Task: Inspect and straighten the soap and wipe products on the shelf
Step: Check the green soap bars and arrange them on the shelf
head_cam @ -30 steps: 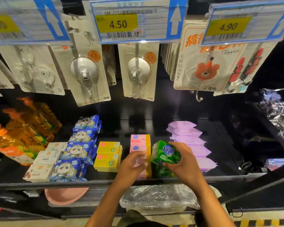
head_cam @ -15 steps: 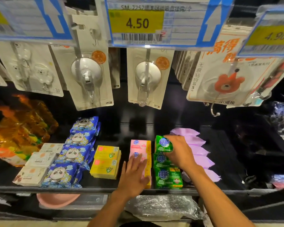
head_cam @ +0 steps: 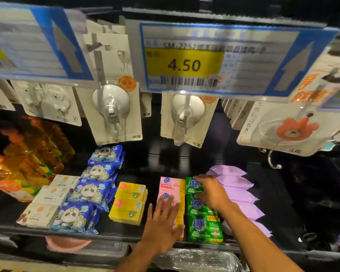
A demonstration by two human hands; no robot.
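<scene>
Before you, the black shelf board (head_cam: pixel 153 173) is smooth and glossy, showing pale reflections. The green film-wrapped soap bars (head_cam: pixel 203 226) show crinkled, shiny plastic; the pink soap boxes (head_cam: pixel 170 186) and yellow soap boxes (head_cam: pixel 129 211) look like card with a slight sheen. The blue panda-print wipe packs (head_cam: pixel 94 190) and lilac pillow packs (head_cam: pixel 238 195) are soft glossy film. The white flat boxes (head_cam: pixel 51 195) are matt card.
</scene>
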